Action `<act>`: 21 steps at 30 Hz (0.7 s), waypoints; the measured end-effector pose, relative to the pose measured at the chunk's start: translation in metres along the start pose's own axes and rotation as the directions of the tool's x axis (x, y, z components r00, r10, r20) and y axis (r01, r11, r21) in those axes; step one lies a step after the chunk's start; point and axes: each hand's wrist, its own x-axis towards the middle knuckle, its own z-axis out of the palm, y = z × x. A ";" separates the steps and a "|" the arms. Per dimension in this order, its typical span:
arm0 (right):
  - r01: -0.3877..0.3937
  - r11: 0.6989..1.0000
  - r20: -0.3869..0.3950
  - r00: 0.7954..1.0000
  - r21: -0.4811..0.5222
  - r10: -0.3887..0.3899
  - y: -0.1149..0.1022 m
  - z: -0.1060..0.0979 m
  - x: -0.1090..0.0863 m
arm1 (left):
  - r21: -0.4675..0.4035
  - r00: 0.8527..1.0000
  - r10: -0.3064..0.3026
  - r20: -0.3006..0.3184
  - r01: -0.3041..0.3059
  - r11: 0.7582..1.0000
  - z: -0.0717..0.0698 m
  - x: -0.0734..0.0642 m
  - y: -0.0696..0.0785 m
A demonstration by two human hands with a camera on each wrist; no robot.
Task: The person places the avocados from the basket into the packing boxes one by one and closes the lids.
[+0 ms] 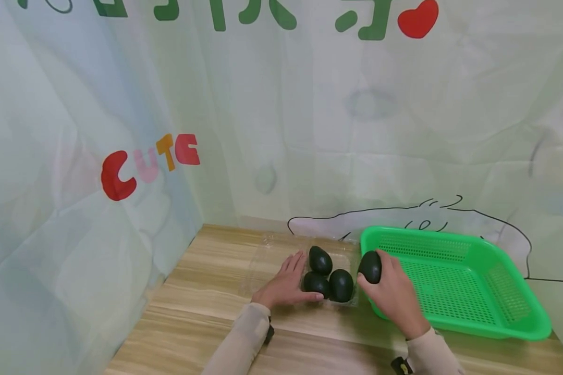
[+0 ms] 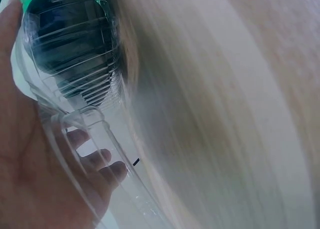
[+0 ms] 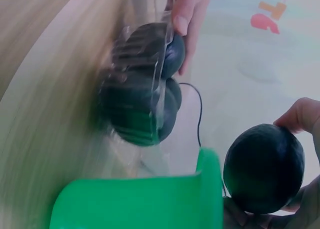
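Note:
My right hand (image 1: 396,291) grips a dark, near-black avocado (image 1: 370,266) between thumb and fingers, raised at the left rim of the green basket (image 1: 422,233). Three more avocados (image 1: 341,285) sit in a clear plastic clamshell box (image 1: 342,259) to the left of it. My left hand (image 1: 286,284) rests on that box's left side, fingers stretched out over the hinge side and thumb along the front edge by an avocado. The box's clear lid (image 1: 258,265) lies folded back to the left. In the left wrist view, fingers (image 2: 112,171) show through the clear plastic.
The basket, with a perforated floor (image 1: 455,291), stands right of the box on a wood-grain table (image 1: 206,312). A printed cloth backdrop (image 1: 262,130) rises behind the table and along its left side. Both wrists wear dark straps (image 1: 401,365).

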 end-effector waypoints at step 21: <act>0.051 0.995 -0.049 0.997 -0.081 -0.055 -0.037 0.024 0.020 | 0.004 1.000 -0.011 0.009 0.011 1.000 -0.001 0.000 0.001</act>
